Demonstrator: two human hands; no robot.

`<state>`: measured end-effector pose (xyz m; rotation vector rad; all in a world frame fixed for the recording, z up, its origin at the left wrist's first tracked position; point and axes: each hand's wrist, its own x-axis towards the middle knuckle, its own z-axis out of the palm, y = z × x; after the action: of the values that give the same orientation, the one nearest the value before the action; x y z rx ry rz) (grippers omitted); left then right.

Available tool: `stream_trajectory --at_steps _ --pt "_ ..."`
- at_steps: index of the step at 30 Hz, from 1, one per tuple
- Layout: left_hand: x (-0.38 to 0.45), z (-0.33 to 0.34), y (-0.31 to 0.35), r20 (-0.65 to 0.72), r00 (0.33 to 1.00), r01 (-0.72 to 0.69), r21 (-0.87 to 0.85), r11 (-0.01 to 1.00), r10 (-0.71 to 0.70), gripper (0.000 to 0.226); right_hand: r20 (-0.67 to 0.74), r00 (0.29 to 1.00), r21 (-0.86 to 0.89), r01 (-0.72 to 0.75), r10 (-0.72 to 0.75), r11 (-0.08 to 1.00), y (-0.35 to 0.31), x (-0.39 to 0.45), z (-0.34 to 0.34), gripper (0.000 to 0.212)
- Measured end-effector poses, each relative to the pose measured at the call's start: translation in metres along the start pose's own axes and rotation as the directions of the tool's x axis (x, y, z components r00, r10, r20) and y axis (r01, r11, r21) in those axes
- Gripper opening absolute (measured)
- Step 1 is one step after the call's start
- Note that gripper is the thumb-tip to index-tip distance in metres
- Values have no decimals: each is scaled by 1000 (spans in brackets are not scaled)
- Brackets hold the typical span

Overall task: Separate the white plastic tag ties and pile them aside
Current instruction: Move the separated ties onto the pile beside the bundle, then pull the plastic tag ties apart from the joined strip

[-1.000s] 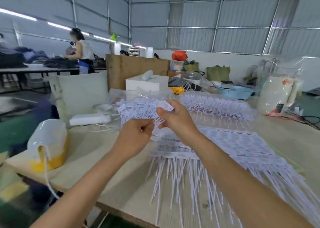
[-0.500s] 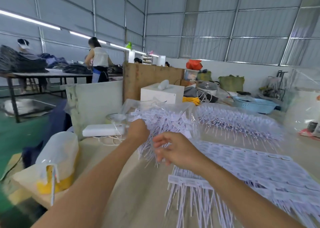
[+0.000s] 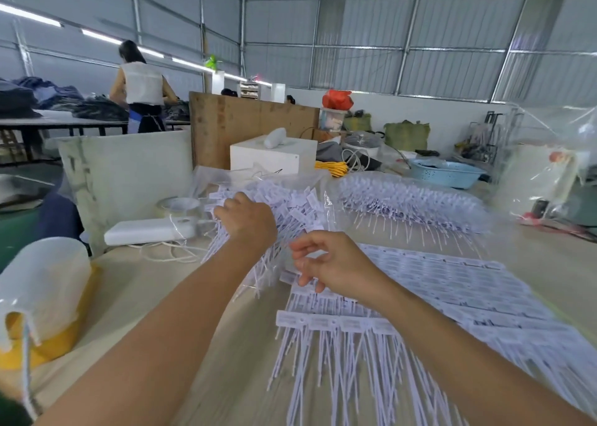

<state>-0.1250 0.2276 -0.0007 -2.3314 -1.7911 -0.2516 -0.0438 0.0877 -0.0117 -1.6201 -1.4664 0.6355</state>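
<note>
White plastic tag ties lie in two states on the pale wooden table (image 3: 135, 296). Toward the near right, joined strips of ties (image 3: 336, 324) lie flat in overlapping rows, label heads linked side by side and thin tails fanned toward the near edge, which keeps each strip easy to reach and snap apart. Farther off and left of centre, the loose pile of separated ties (image 3: 290, 199) is heaped on a clear plastic bag, well placed to catch singles without mixing them back into the strips.

The left hand (image 3: 247, 220) reaches out over that pile, knuckles up and fingers bent down among the ties; whether it pinches one or has let go cannot be told, since the fingertips are hidden. The right hand (image 3: 332, 265) hovers just above the far end of the joined strips, fingers loosely curled and holding nothing, thumb and forefinger apart, probably poised to pick up the next strip.

A second bagged bundle of ties (image 3: 410, 206) lies farther right. On the left sit a white flat box (image 3: 148, 231) with cord looped beside it, a roll of tape (image 3: 177, 204) just behind it, and a yellow-and-clear bag (image 3: 42, 296) at the near left corner. Judging by how many strips are linked, much of the separating is not yet done.
</note>
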Motion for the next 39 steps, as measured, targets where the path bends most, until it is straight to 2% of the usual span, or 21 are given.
stream_trajectory --at_steps 2,5,8,9,11,15,17,19,20,23,26,28,32,34,37,39 --pt "-21 -15 9 -18 997 -71 10 997 71 32 -27 999 18 -20 20 1000 -1 -9 -5 22" --pt "-59 -35 26 -58 978 -205 -79 976 201 26 -72 997 43 -30 33 999 -2 -28 -18 13" --pt "-98 -48 46 -112 936 -351 -187 918 335 15 -124 991 10 -39 40 999 4 -55 -38 12" --pt "-110 -50 53 -119 916 -400 -225 888 382 18 -146 988 6 -52 52 999 8 -66 -46 14" --pt "-131 -52 72 -105 865 -497 -310 810 490 29 -189 979 -7 -78 76 997 20 -89 -66 15" --pt "-153 -47 108 14 705 -642 -411 647 709 16 -278 949 -53 -166 145 985 55 -128 -106 22" --pt "-154 -43 121 104 628 -680 -408 609 771 29 -356 921 -105 -207 158 973 72 -139 -125 23" --pt "-151 -40 131 151 592 -702 -386 598 792 39 -397 906 -186 -232 143 955 84 -143 -142 13" --pt "-149 -39 134 153 596 -700 -383 603 788 41 -388 912 -216 -235 137 948 89 -144 -148 6" --pt "-141 -33 139 114 634 -664 -425 615 765 46 -348 925 -235 -247 156 940 99 -144 -157 15" --pt "-133 -25 140 72 618 -670 -474 572 783 53 -306 944 -327 -230 128 916 105 -141 -156 22" --pt "-129 -21 140 36 624 -658 -515 549 781 47 -288 954 -380 -190 79 905 107 -139 -154 22" --pt "-125 -22 137 56 669 -687 -335 645 741 42 -259 965 -461 -147 25 875 108 -137 -152 19" --pt "-127 -24 135 34 657 -699 -345 626 753 33 -270 963 -487 -147 11 861 105 -137 -148 22" --pt "-135 -29 132 -220 596 -780 -389 491 772 23 -328 938 -433 -44 -112 900 95 -135 -137 31" --pt "-141 -34 132 -456 530 -840 -396 370 715 21 -381 911 -286 47 -158 957 82 -134 -132 22"
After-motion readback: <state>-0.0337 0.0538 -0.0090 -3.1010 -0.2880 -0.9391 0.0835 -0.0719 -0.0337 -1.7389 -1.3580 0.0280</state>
